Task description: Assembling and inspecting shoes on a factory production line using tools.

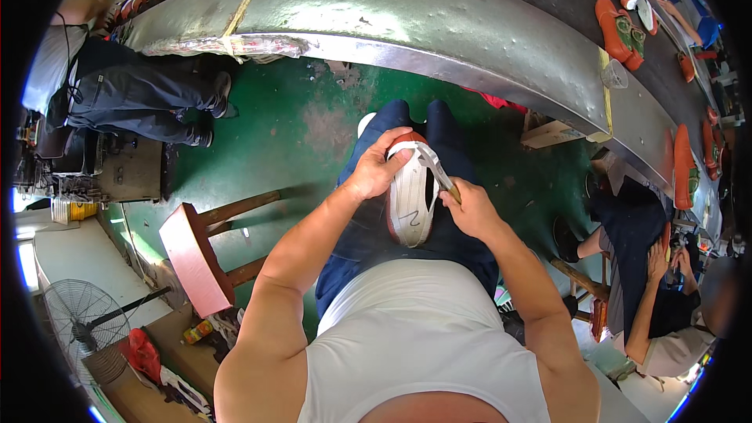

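A shoe (409,196) with a whitish face, a dark handwritten mark and orange-red at its far end rests on my thighs. My left hand (381,163) grips its far left edge, with the thumb pressed on the white face. In my right hand (471,205) is a slim tool (435,165) with a grey metal end and a brownish handle. Its metal end lies against the shoe's upper right edge, beside a loose white strip. The tip is too small to make out, and my right fingers partly cover the handle.
Ahead runs a metal-sided conveyor (337,4) carrying red shoes (619,31). A pink-topped stool (196,258) stands left, with a wire fan (82,325) behind it. One person (141,90) is at far left; another (650,266) sits at right.
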`<state>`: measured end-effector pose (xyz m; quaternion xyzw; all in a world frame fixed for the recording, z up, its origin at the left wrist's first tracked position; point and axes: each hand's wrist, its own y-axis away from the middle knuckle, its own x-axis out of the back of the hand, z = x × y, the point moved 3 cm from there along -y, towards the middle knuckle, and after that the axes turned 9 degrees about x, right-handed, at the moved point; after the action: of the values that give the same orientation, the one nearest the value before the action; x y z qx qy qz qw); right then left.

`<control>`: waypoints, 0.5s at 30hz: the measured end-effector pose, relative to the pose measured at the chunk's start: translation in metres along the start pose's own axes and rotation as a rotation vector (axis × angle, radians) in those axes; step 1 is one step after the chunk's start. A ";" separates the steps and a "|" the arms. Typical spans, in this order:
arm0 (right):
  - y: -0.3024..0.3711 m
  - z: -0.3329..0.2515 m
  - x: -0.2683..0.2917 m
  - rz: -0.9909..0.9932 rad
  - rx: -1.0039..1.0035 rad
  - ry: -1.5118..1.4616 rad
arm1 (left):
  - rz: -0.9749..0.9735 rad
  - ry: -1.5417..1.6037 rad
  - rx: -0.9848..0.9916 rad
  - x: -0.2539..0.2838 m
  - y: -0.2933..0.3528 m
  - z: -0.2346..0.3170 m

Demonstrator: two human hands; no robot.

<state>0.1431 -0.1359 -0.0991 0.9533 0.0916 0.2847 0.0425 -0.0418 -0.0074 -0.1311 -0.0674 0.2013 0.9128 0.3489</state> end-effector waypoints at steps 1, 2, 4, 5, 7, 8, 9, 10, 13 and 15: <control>-0.001 0.007 -0.008 0.124 0.095 0.077 | 0.003 0.000 -0.001 0.003 -0.001 0.000; -0.002 0.000 -0.008 0.246 0.189 0.152 | -0.026 -0.004 0.032 0.006 -0.001 0.002; 0.004 -0.005 -0.004 0.234 0.183 0.161 | -0.054 -0.008 0.066 0.014 -0.001 0.007; 0.009 -0.018 0.004 0.165 0.109 0.240 | -0.123 0.042 0.116 0.014 0.003 0.017; 0.010 -0.030 0.012 0.103 0.029 0.317 | -0.178 0.105 0.152 0.007 0.004 0.027; 0.009 -0.033 0.013 0.034 -0.041 0.391 | -0.182 0.107 0.154 0.002 0.000 0.024; 0.008 -0.033 0.015 -0.036 -0.110 0.464 | -0.071 0.095 0.163 0.000 -0.004 0.019; 0.007 -0.031 0.020 -0.037 -0.113 0.466 | 0.039 0.083 0.171 0.000 -0.007 0.013; 0.001 -0.042 0.037 -0.162 -0.050 0.212 | 0.083 0.071 0.148 0.000 -0.012 0.005; 0.001 -0.075 0.055 -0.190 -0.371 -0.218 | 0.100 0.057 0.141 0.001 -0.014 0.005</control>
<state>0.1472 -0.1237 -0.0070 0.9413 0.1221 0.1867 0.2533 -0.0331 0.0053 -0.1315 -0.0585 0.2781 0.9104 0.3008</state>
